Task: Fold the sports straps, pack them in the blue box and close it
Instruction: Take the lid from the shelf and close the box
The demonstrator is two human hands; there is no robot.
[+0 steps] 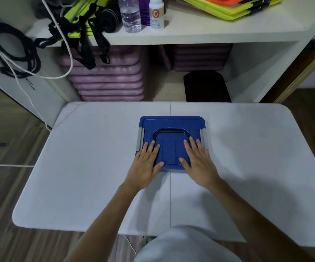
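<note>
The blue box (171, 122) stands in the middle of the white table (88, 167), its lid on, a black handle (169, 131) lying flat in the lid's recess and grey latches at both sides. My left hand (147, 161) lies flat on the lid's near left part, fingers spread. My right hand (198, 159) lies flat on the near right part, fingers apart too. Neither hand holds anything. Black and lime sports straps (81, 33) hang over the edge of the shelf at the back left.
The white shelf (209, 33) behind the table carries a clear bottle (131, 16), a white bottle (156, 14) and yellow-orange mats (232, 6). Purple cushions (111, 78) are stacked under it, beside a black pad (205, 86). Cables (11, 53) hang at the left.
</note>
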